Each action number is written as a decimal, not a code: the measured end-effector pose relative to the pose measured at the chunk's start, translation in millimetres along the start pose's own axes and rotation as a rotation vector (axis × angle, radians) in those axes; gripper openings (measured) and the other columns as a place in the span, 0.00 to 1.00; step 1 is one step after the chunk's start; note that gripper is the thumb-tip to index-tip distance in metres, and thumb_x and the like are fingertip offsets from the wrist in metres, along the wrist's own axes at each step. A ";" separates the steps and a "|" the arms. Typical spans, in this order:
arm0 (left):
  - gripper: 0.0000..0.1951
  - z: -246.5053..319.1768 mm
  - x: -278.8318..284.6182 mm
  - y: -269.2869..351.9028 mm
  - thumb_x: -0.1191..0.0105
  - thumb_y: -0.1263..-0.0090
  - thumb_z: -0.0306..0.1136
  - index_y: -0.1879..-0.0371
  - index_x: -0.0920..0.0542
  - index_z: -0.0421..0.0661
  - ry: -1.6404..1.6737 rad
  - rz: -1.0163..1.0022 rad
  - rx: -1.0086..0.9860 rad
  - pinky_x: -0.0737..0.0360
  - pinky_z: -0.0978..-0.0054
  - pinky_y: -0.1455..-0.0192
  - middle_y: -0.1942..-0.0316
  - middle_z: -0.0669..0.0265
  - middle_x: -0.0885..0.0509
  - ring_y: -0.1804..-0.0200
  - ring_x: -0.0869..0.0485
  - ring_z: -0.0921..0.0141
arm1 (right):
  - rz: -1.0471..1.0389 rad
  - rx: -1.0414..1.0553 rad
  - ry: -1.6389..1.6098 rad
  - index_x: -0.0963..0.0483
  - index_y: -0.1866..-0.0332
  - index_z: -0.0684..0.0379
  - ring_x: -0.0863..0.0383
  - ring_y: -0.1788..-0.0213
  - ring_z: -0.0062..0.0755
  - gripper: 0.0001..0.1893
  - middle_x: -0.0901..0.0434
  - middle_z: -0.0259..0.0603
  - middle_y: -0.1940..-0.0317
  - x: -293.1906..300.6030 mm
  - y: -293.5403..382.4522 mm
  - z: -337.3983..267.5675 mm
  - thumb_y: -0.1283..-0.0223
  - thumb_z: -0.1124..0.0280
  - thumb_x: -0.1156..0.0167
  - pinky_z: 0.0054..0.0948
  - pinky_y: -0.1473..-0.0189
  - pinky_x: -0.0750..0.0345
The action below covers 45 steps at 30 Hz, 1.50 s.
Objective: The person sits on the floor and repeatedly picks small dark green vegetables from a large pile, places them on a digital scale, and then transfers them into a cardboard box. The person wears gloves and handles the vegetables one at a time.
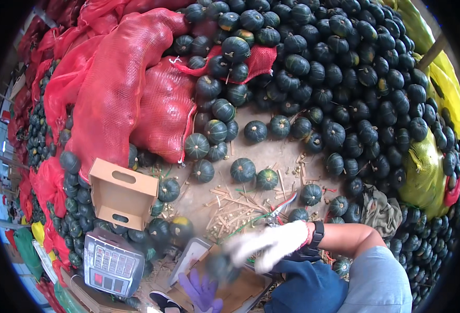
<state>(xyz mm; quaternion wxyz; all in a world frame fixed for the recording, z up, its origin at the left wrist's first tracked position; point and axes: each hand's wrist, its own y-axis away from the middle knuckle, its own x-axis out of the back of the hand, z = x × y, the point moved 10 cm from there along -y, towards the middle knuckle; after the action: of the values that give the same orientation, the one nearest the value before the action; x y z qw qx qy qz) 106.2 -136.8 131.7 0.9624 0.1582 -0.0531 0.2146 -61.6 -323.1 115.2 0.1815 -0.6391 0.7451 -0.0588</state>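
Observation:
My right hand (271, 245), in a white glove and blurred by motion, reaches across above a cardboard box (249, 283). At its fingertips is a blurred dark green squash (221, 267); I cannot tell whether the fingers grip it. My left hand (202, 291), in a purple glove, is spread with fingers apart just below that squash, at the left side of the box. The box appears to rest on a metal scale platform (191, 256). A scale display with keypad (112, 264) stands to the left.
A cardboard tray with handle holes (124, 193) sits above the display. Pruning shears (283, 205) lie among dry stem scraps (234, 211). Squashes (333, 133) are heaped at the back and right. Filled red mesh sacks (112, 86) lie left; a yellow sack (425, 176) is right.

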 end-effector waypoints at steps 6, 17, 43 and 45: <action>0.26 -56.8 16.4 -15.4 0.43 0.12 0.44 0.24 0.27 0.41 0.112 -0.007 0.355 0.23 0.63 0.25 0.27 0.59 0.21 0.29 0.20 0.64 | 0.806 -0.568 1.268 0.14 0.40 0.52 0.13 0.42 0.56 0.24 0.13 0.47 0.39 231.6 37.4 -2.7 0.43 0.62 0.25 0.49 0.39 0.15; 0.22 -148.9 -6.2 -43.2 0.38 0.14 0.42 0.31 0.21 0.42 0.311 0.152 0.596 0.19 0.71 0.33 0.40 0.64 0.16 0.39 0.17 0.70 | 1.125 -0.149 -0.600 0.29 0.21 0.48 0.16 0.32 0.64 0.31 0.23 0.63 0.28 294.2 108.0 93.1 0.22 0.44 0.39 0.64 0.39 0.13; 0.26 61.2 378.2 261.8 0.32 0.25 0.46 0.34 0.24 0.51 0.217 0.952 0.076 0.15 0.68 0.47 0.46 0.65 0.17 0.48 0.15 0.67 | 0.476 -0.310 0.710 0.25 0.25 0.63 0.20 0.32 0.41 0.25 0.21 0.45 0.31 164.2 124.5 137.1 0.18 0.61 0.43 0.36 0.32 0.22; 0.25 122.7 491.3 398.8 0.36 0.24 0.52 0.40 0.23 0.46 -0.158 1.540 -0.041 0.15 0.64 0.44 0.47 0.62 0.16 0.48 0.15 0.61 | 0.355 -0.215 0.924 0.25 0.25 0.64 0.19 0.33 0.43 0.24 0.21 0.47 0.31 156.2 131.0 155.0 0.19 0.64 0.42 0.36 0.33 0.21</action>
<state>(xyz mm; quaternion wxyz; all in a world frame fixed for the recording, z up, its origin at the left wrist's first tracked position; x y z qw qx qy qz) 374.0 359.8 443.5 0.5380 0.0735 -0.2208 0.8102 -148.3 -429.7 -100.8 -0.2267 -0.4249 0.8466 -0.2267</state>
